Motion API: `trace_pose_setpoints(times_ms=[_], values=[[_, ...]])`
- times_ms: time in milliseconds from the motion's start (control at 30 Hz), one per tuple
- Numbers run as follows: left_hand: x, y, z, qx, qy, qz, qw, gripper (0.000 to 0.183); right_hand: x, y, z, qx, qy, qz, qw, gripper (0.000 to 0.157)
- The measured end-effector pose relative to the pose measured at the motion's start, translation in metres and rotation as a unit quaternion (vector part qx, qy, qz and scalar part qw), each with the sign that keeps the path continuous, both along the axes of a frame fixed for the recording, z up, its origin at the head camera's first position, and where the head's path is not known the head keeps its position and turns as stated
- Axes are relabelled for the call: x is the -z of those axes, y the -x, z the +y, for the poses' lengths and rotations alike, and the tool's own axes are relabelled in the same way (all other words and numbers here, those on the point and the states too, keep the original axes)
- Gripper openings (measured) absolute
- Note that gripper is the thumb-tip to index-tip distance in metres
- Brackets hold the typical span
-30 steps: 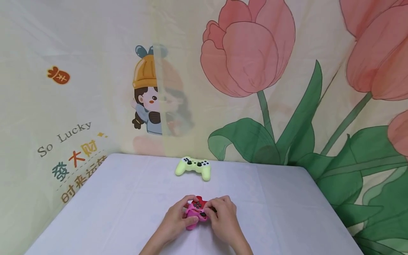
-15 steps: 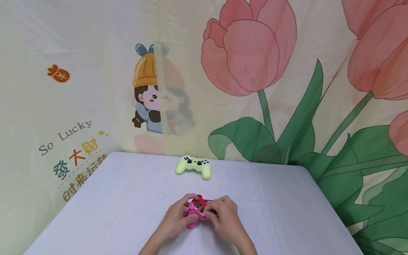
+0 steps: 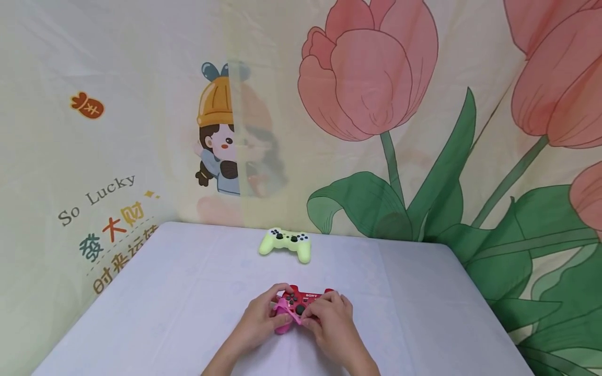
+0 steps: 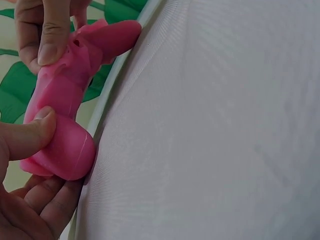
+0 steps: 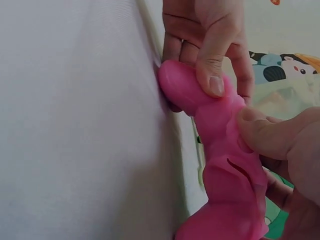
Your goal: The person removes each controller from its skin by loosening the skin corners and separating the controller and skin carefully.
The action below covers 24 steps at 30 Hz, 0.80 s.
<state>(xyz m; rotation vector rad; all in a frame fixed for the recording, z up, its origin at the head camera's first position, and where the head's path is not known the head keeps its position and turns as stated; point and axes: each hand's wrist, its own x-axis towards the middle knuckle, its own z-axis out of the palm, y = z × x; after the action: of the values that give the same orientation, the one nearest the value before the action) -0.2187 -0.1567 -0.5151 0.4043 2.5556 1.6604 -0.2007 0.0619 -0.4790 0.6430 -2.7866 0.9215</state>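
A red game controller (image 3: 305, 296) with black buttons and sticks is partly wrapped in a pink silicone cover (image 4: 60, 95). My left hand (image 3: 255, 321) grips the covered left handle, thumb on the near side and fingers beneath. With thumb and fingers, my right hand (image 3: 335, 325) pinches the cover's edge near the middle of the controller. In the head view the red face and SONY lettering show above the stretched pink edge. From the right wrist view the cover (image 5: 212, 130) looks wrinkled, with a dark slit. The right hand hides part of the controller's right side.
A pale yellow-green controller (image 3: 285, 245) with a white face lies toward the back of the table. A white cloth covers the table (image 3: 197, 292). Behind it hangs a printed curtain (image 3: 357, 104) with tulips and a cartoon figure.
The pink cover's edge has been pulled back across the controller's front, baring more of the red face, the right stick area and the SONY lettering. My right hand shifted slightly right; the left stays gripping.
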Motion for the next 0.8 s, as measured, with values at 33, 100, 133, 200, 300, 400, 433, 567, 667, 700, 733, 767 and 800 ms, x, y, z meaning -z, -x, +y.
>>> trace_pose_setpoints(times_ms=[33, 100, 133, 200, 300, 400, 433, 567, 667, 700, 733, 767, 800], values=[[0.0002, 0.0005, 0.0003, 0.0, 0.001, 0.0, 1.0, 0.055, 0.0009, -0.0006, -0.0002, 0.005, -0.004, 0.005, 1.0, 0.014], [0.0007, 0.0014, 0.0008, 0.0, 0.0, -0.002, 1.0, 0.056, 0.0033, -0.0013, -0.0008, 0.016, -0.008, 0.012, 1.0, 0.014], [0.0011, 0.0021, 0.001, 0.0, 0.001, -0.003, 1.0, 0.056, 0.0046, -0.001, -0.0011, 0.022, -0.008, 0.015, 1.0, 0.014], [0.0012, 0.0028, 0.0016, -0.001, -0.001, -0.004, 1.0, 0.056, 0.0071, -0.0004, -0.0019, 0.032, -0.004, 0.023, 0.999, 0.015], [0.0009, 0.0022, 0.002, -0.002, -0.008, -0.009, 0.9999, 0.056, 0.0095, -0.0001, -0.003, 0.039, 0.009, 0.039, 0.998, 0.017], [0.0002, 0.0009, 0.002, 0.0, -0.018, -0.013, 0.9998, 0.055, 0.0106, 0.0003, -0.0049, 0.052, 0.015, 0.051, 0.997, 0.017], [0.0, 0.0005, 0.0021, 0.001, -0.02, -0.013, 0.9997, 0.054, 0.0106, 0.0004, -0.0055, 0.057, 0.016, 0.054, 0.997, 0.017], [-0.0002, 0.0004, 0.002, 0.0, -0.017, -0.008, 0.9998, 0.054, 0.0101, 0.0018, -0.0082, 0.082, 0.018, 0.067, 0.994, 0.017], [-0.0005, 0.0001, 0.0016, -0.006, -0.009, -0.003, 0.9999, 0.054, 0.0097, 0.0027, -0.0096, 0.09, 0.026, 0.085, 0.992, 0.018], [-0.0006, -0.0001, 0.0014, -0.007, -0.008, -0.002, 0.9999, 0.054, 0.0098, 0.0031, -0.0098, 0.092, 0.029, 0.092, 0.991, 0.018], [-0.0006, -0.0003, 0.0012, -0.008, -0.006, -0.002, 0.9999, 0.055, 0.0098, 0.0035, -0.0098, 0.091, 0.032, 0.096, 0.991, 0.018], [-0.0007, -0.0006, 0.0011, -0.007, -0.008, -0.003, 0.9999, 0.055, 0.0098, 0.0039, -0.0095, 0.09, 0.036, 0.097, 0.991, 0.018], [-0.0008, -0.0008, 0.001, -0.006, -0.009, -0.004, 0.9999, 0.055, 0.0099, 0.0044, -0.009, 0.088, 0.038, 0.096, 0.991, 0.018]])
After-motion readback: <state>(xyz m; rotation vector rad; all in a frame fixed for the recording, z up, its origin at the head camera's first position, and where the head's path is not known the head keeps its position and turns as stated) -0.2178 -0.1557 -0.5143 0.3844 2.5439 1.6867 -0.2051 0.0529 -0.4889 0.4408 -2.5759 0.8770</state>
